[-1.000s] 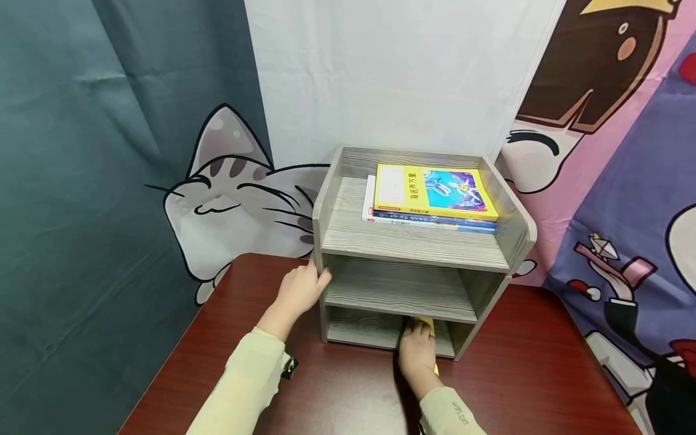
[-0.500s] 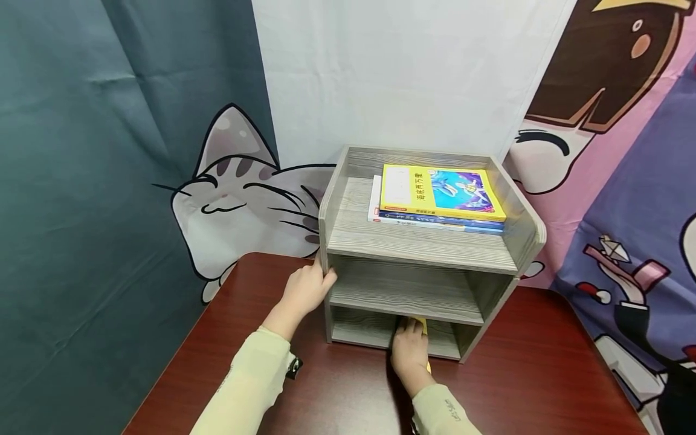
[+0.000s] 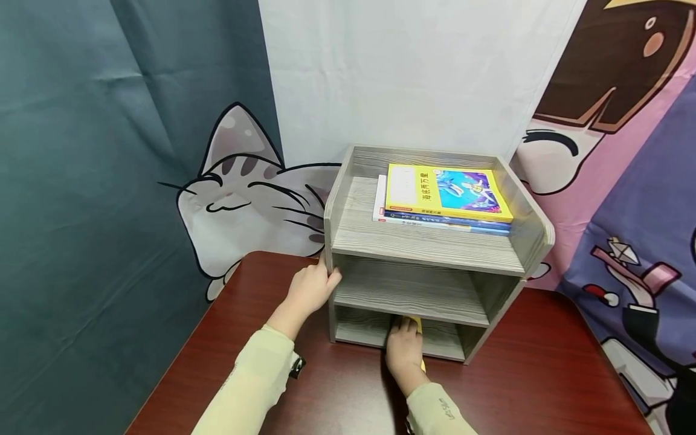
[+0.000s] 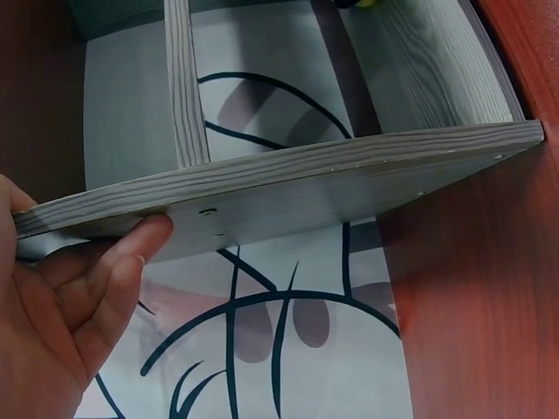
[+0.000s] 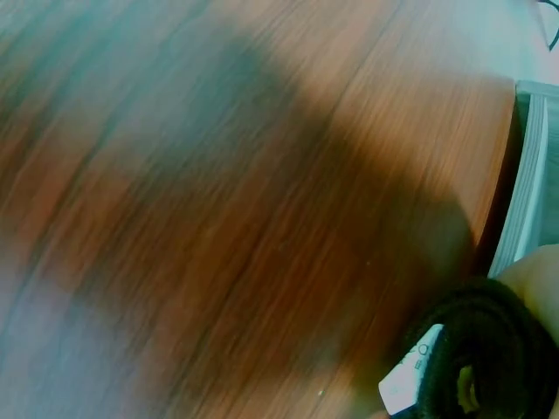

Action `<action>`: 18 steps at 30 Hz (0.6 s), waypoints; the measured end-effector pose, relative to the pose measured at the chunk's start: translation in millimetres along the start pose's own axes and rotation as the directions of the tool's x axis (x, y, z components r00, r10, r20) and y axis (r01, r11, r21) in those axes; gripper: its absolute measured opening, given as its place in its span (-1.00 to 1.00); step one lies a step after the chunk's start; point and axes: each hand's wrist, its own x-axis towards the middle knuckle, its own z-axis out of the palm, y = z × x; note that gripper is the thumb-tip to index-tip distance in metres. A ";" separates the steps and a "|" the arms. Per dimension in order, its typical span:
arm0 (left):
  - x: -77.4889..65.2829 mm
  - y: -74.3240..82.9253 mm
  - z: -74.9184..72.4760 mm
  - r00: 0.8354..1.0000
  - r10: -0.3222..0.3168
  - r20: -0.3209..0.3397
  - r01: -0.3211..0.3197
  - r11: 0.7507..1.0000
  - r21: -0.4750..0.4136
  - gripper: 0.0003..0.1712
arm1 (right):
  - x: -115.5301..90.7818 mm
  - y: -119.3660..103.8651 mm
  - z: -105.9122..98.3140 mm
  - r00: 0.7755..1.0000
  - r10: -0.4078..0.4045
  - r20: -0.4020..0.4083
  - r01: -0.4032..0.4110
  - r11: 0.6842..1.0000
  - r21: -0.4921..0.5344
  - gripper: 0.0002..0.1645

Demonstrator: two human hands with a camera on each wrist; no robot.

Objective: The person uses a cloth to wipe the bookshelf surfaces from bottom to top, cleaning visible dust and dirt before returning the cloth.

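A grey wood-grain desktop shelf [image 3: 399,289] stands on the red-brown table [image 3: 348,399]. My left hand [image 3: 312,287] grips the front edge of its left side panel, thumb inside and fingers outside, as the left wrist view shows of the panel [image 4: 288,188]. At the bottom compartment, my right hand [image 3: 404,350] holds a yellow-and-black thing [image 3: 418,325], mostly covered by the hand. In the right wrist view this thing [image 5: 489,349] looks black, fuzzy and rounded, with a white label and a bit of yellow; its kind is hidden.
A few books lie stacked on the shelf's top level, a yellow book [image 3: 448,192] uppermost and a white one [image 3: 379,202] sticking out at left. The middle shelf board [image 3: 408,293] is bare. Cartoon-printed curtains [image 3: 244,193] hang close behind the table.
My right hand has slid left along the bottom compartment with the yellow-and-black thing. The left hand keeps its hold on the side panel. The head view has turned slightly left.
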 end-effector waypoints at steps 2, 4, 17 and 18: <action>-0.3 0.0 -0.1 1.000 0.001 0.000 -0.001 1.000 -0.001 -0.60 | 0.2 -2.2 0.1 1.000 0.002 0.001 -0.002 1.000 0.004 -0.23; -0.5 -0.2 0.2 1.000 0.000 0.000 0.000 1.000 -0.003 -0.61 | 0.5 -4.2 -0.3 1.000 0.000 0.007 0.000 1.000 0.001 -0.22; -0.7 -0.1 0.2 1.000 0.004 -0.013 -0.004 1.000 -0.004 -0.65 | 1.7 -9.2 -1.5 1.000 0.004 -0.003 -0.004 1.000 0.021 -0.20; -0.7 -0.1 0.4 1.000 0.005 -0.015 -0.005 1.000 -0.001 -0.65 | 1.7 -9.7 -1.3 1.000 0.004 -0.005 -0.004 1.000 0.023 -0.21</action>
